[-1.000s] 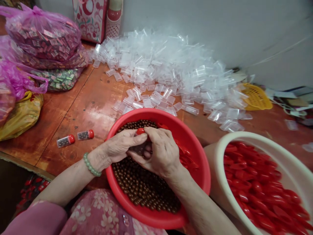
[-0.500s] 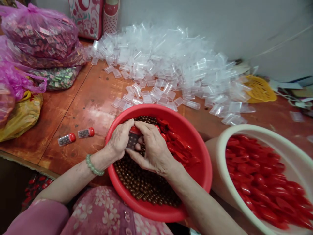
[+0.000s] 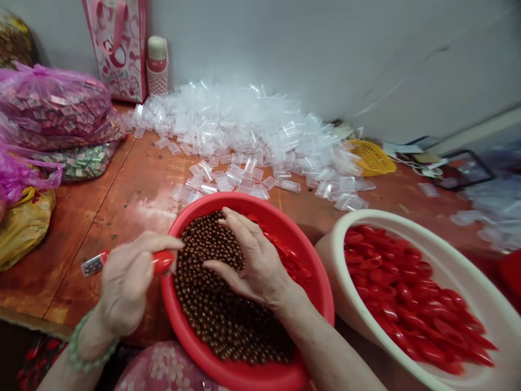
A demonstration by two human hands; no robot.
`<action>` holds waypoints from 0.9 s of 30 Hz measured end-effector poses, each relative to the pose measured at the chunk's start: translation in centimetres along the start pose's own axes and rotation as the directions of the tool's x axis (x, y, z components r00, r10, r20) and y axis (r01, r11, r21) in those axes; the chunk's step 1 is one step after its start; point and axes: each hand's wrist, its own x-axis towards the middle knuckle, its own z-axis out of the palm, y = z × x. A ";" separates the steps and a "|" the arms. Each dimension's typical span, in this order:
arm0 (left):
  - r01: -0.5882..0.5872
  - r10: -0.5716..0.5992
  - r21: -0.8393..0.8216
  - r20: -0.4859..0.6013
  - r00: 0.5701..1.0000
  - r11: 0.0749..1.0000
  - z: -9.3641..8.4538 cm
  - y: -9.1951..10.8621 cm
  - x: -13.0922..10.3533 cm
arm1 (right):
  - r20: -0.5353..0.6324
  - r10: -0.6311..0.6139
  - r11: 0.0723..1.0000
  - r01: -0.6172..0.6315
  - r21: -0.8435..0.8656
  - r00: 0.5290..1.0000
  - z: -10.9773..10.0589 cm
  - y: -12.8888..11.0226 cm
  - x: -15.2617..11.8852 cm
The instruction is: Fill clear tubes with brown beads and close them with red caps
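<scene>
I see one left hand (image 3: 126, 288) and one right hand (image 3: 258, 260). One red bowl (image 3: 248, 377) sits at six o'clock, one white tub (image 3: 459, 271) at four, one yellow basket (image 3: 374, 157) past two, one bottle (image 3: 157, 65) and one pink bag (image 3: 122, 73) near eleven. One red-topped tube (image 3: 93, 264) shows at eight. Brown beads (image 3: 207, 304), red caps (image 3: 399, 293), clear tubes (image 3: 244, 125): too many to count.

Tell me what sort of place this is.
Probably a small workshop, or a work corner at home: clear plastic tubes heaped on a table, brown balls in a red basin, red pieces in a white tub.
</scene>
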 end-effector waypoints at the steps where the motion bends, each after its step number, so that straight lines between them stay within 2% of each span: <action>1: -0.074 0.077 0.093 -0.023 0.997 0.993 -1.0 -0.4 -0.4 | -0.031 0.043 0.999 -0.043 -0.020 0.999 -0.2 0.7 -0.1; 3: -0.175 0.174 0.332 0.032 0.984 0.927 -2.8 -1.7 -0.9 | -0.052 0.099 0.993 -0.102 -0.062 0.994 -0.8 2.2 0.0; 5: -0.195 0.178 0.489 0.081 0.981 0.850 -4.2 -3.5 -1.4 | -0.010 0.141 0.986 -0.142 -0.089 0.990 -1.2 4.0 1.0; 7: -0.168 0.149 0.563 0.079 0.986 0.810 -5.1 -5.1 -2.0 | 0.097 0.228 0.969 -0.217 -0.115 0.969 -1.3 6.0 3.1; 8: -0.167 0.148 0.592 0.081 0.986 0.788 -5.4 -5.7 -2.3 | 0.183 0.287 0.955 -0.266 -0.131 0.940 -1.1 7.2 4.4; 9: -0.186 0.163 0.627 0.094 0.982 0.757 -5.5 -6.3 -2.6 | 0.279 0.363 0.929 -0.325 -0.176 0.889 -0.6 8.4 5.9; 10: -0.220 0.194 0.668 0.115 0.974 0.711 -5.6 -6.8 -2.8 | 0.403 0.448 0.893 -0.374 -0.250 0.798 0.0 9.6 7.4; 11: -0.259 0.228 0.709 0.141 0.963 0.656 -5.5 -7.2 -3.1 | 0.523 0.512 0.859 -0.390 -0.332 0.682 1.0 10.9 8.8; 12: -0.292 0.258 0.747 0.166 0.952 0.598 -5.5 -7.6 -3.3 | 0.584 0.522 0.853 -0.384 -0.354 0.622 2.1 12.1 10.0; 15: -0.327 0.288 0.823 0.209 0.935 0.465 -5.3 -8.6 -3.5 | 0.662 0.544 0.838 -0.369 -0.401 0.516 5.8 14.9 12.2; 19: -0.302 0.237 0.851 0.217 0.947 0.429 -5.6 -10.0 -3.6 | 0.718 0.561 0.823 -0.368 -0.433 0.411 9.6 16.5 12.5; 21: -0.298 0.200 0.854 0.233 0.952 0.425 -5.9 -10.8 -3.7 | 0.726 0.561 0.821 -0.378 -0.428 0.397 10.2 16.7 12.6; 22: -0.298 0.182 0.855 0.242 0.953 0.423 -6.0 -11.1 -3.8 | 0.723 0.559 0.822 -0.386 -0.418 0.407 10.2 16.7 12.6; 24: -0.298 0.158 0.855 0.254 0.954 0.425 -6.1 -11.6 -3.8 | 0.702 0.548 0.829 -0.412 -0.379 0.456 9.7 16.5 12.9; 27: -0.280 0.158 0.841 0.232 0.960 0.463 -6.0 -11.5 -3.5 | 0.643 0.528 0.838 -0.465 -0.287 0.555 7.5 15.3 13.0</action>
